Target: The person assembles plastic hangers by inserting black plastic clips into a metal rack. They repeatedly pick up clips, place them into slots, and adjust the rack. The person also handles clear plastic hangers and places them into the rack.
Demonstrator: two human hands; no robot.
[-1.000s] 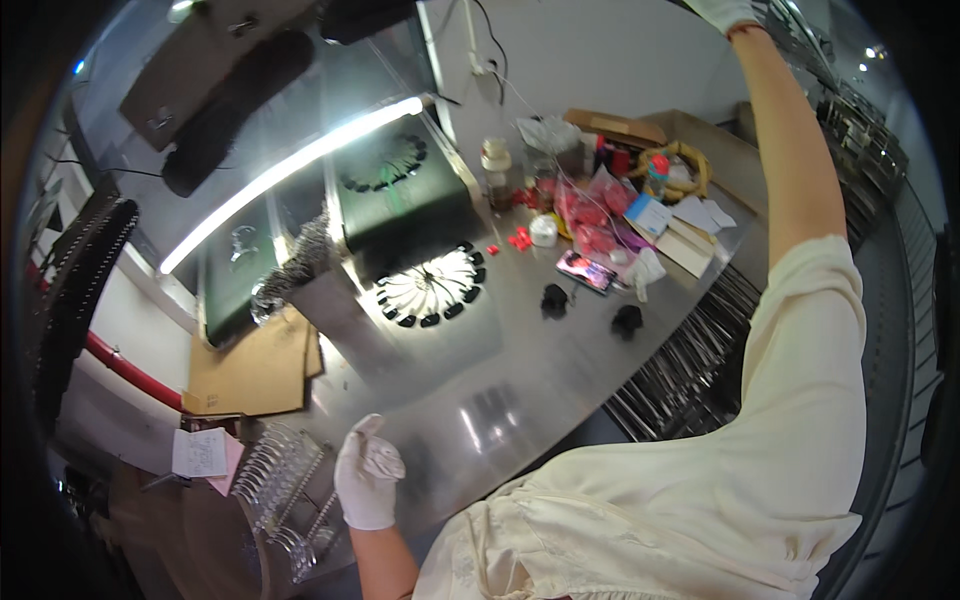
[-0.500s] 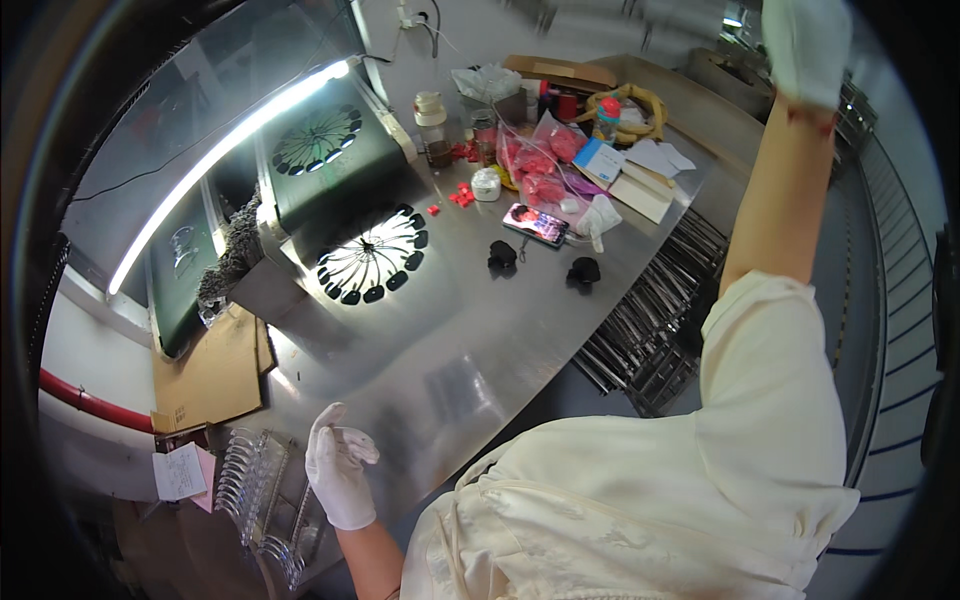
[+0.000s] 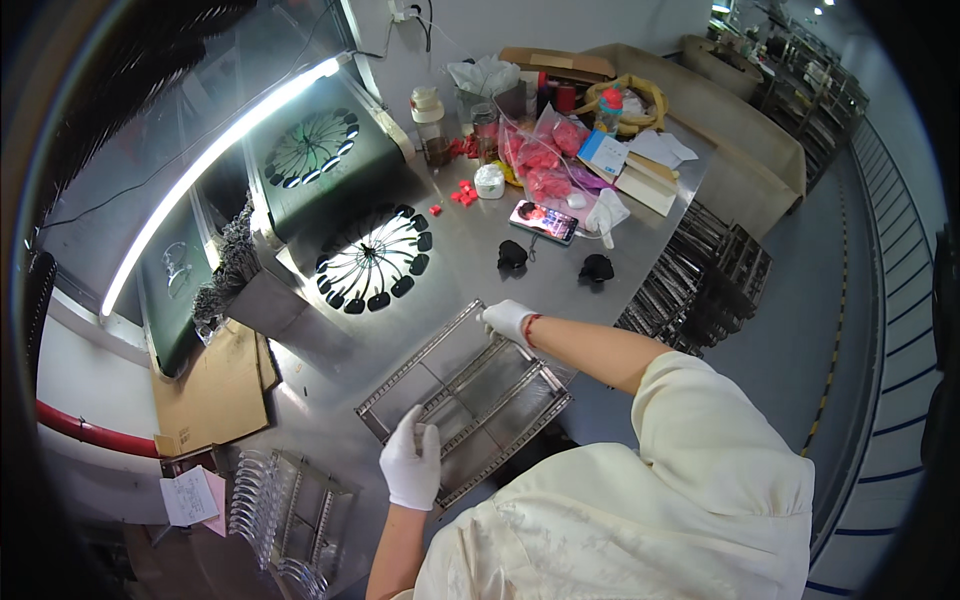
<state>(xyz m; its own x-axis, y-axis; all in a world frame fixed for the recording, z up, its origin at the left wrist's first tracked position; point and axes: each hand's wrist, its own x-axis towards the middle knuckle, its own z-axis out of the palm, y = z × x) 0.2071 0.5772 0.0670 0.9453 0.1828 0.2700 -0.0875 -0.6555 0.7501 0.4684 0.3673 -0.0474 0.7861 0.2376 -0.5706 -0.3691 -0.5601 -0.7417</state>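
A rectangular metal rack with notched rails lies slantwise over the near edge of the steel table. My right hand, in a white glove, closes on its far right corner. My left hand, also gloved in white, is at the rack's left end with its bent fingers over the end bar. That hand hides part of the end frame. To the left, a second rack stands with several clear curved pieces lined up along it.
A ring of black-tipped parts lies under the bright tube lamp. Behind are a phone, two black lumps, bags of red pieces and a bottle. Stacked metal racks stand beyond the table's right edge.
My right arm has come down from the upper right to the table, and a metal rack is now in that hand. My left hand has moved right to the rack's end.
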